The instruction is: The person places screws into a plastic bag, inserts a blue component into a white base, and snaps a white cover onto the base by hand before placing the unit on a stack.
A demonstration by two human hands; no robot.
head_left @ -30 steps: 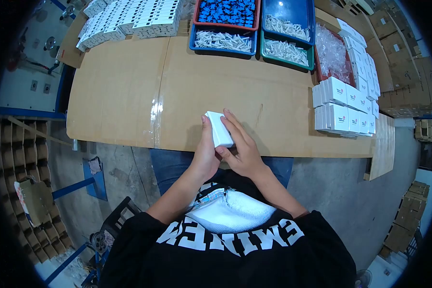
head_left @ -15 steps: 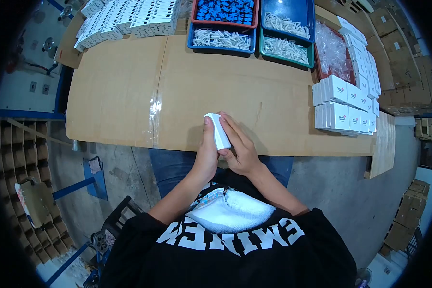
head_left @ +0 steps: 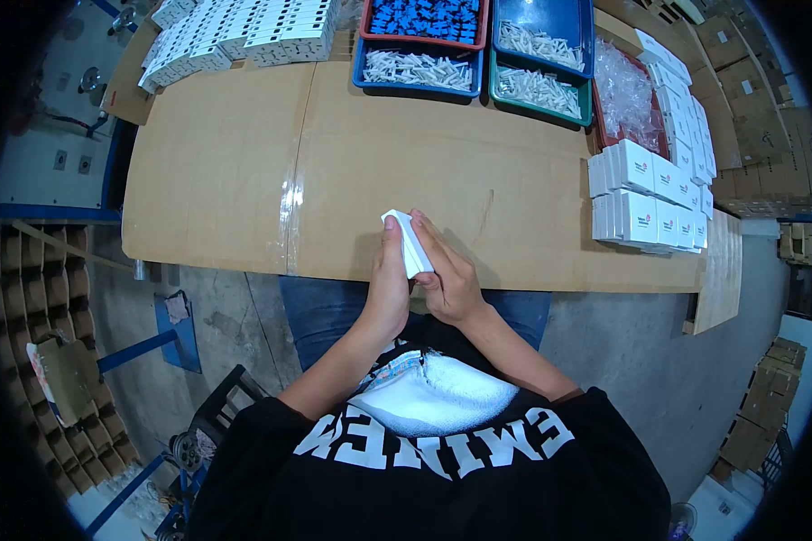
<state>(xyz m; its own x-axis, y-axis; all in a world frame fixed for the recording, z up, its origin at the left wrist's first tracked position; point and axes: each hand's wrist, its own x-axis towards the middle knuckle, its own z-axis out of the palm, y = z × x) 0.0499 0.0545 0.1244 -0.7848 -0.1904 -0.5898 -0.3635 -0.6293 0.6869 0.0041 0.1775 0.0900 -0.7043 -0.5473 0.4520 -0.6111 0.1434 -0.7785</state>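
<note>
A small white box [head_left: 410, 245] is held between both hands, tilted, just above the front edge of the cardboard-covered table [head_left: 216, 171]. My left hand [head_left: 389, 284] is closed along its left side, with the thumb near the top end. On the other side my right hand [head_left: 451, 275] wraps the box, fingers along its edge and thumb at the lower end. The palms hide much of the box, and only one plain white face shows clearly.
Stacked white boxes [head_left: 650, 198] stand at the right. Blue small parts [head_left: 424, 20] fill a red tray at the back. White slim pieces lie in a blue tray [head_left: 417, 92] and a green tray [head_left: 550, 120]. Clear plastic bags [head_left: 624, 99] sit beside them. Rows of white boxes [head_left: 244, 36] occupy the back left.
My right thumb has shifted slightly up at the lower end of the box. Both hands otherwise keep nearly the same place and grip.
</note>
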